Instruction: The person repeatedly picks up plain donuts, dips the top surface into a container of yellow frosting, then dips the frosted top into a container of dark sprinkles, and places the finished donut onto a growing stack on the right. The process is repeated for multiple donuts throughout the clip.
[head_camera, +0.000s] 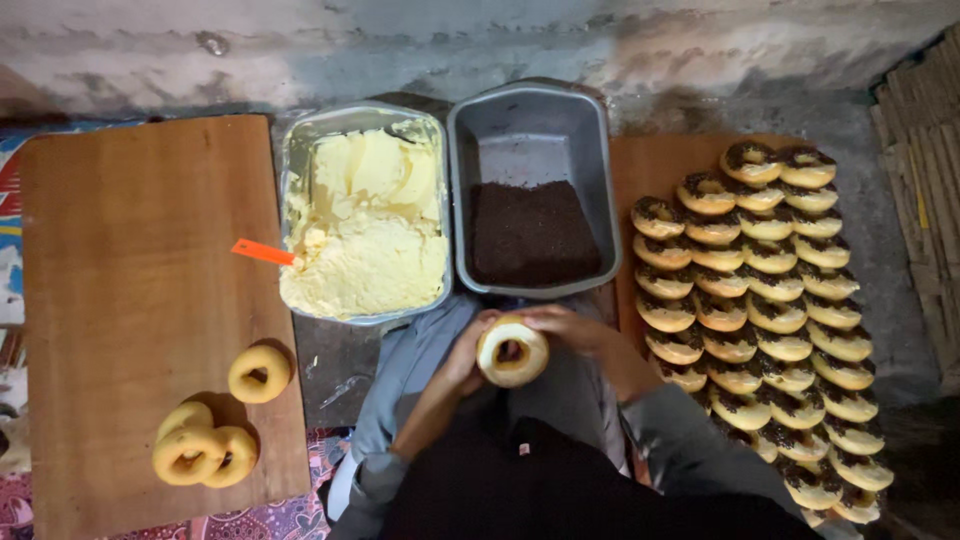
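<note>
Both hands grasp one doughnut (512, 351), its top coated with pale cream: the left hand (462, 358) cups its left edge, the right hand (562, 326) grips its right edge and top. It sits in mid-air over the person's lap, just in front of two metal pans. The left pan (300, 140) is full of yellow buttercream with an orange spatula handle (262, 252) sticking out; the right pan (465, 130) holds dark chocolate sprinkles in its near half. To the left, a wooden board (130, 250) carries four plain doughnuts (215, 430) near its front corner. To the right, another board (650, 165) is covered with rows of sprinkle-topped doughnuts (770, 320). Everything rests on a grey concrete floor (870, 170) against a stained, rough wall (480, 40).
</note>
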